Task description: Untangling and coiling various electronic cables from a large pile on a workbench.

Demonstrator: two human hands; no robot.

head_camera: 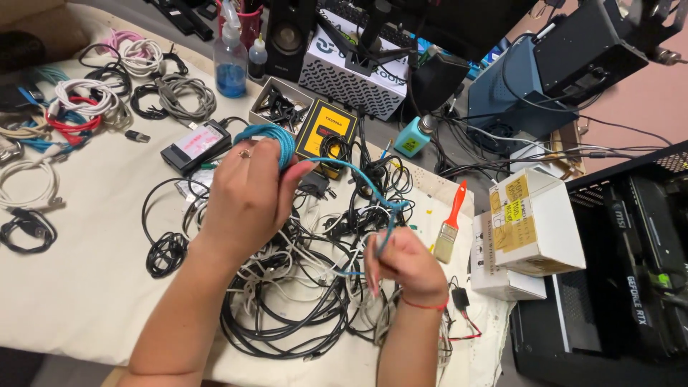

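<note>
**Blue cable, half wound, strung between both hands**

Closest to me, the right hand (405,265) has its fingers pinched shut on the loose end of the blue cable (358,179), low over the tangle of black and white cords (287,301) on the cloth-covered table (79,287). I follow the cable up and left: it arcs across to the left hand (247,197), whose fingers are spread inside a tight blue coil, thumb pressing the strand. Just right of the hands lies an orange-handled paintbrush (450,223) beside a white cardboard box (537,226). Beyond the coil, a yellow-and-black box (326,129); farther back, a blue spray bottle (231,61) and bundled cords (86,100) at far left.
</note>
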